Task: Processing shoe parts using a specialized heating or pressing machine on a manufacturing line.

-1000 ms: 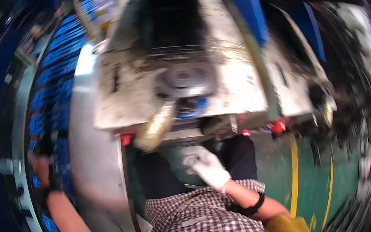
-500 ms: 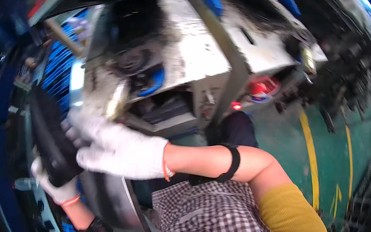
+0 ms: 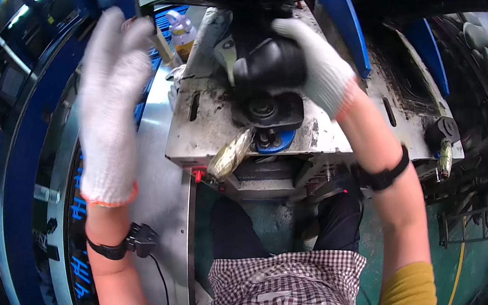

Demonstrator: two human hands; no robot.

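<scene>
Here your left hand (image 3: pixel 111 99) points upward, its fingers apart; your right hand (image 3: pixel 325 70) leans inward against the glossy black piece (image 3: pixel 274 65) over the stained worktable (image 3: pixel 325 135), but whether it clamps, I cannot tell.

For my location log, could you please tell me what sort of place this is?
Probably a factory workshop, judging by the stained machine bed, yellow floor line and white work gloves.

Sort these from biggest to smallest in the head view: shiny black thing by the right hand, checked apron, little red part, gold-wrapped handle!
1. Checked apron
2. Shiny black thing
3. Gold-wrapped handle
4. Little red part

That's how big they look in this picture.
</scene>
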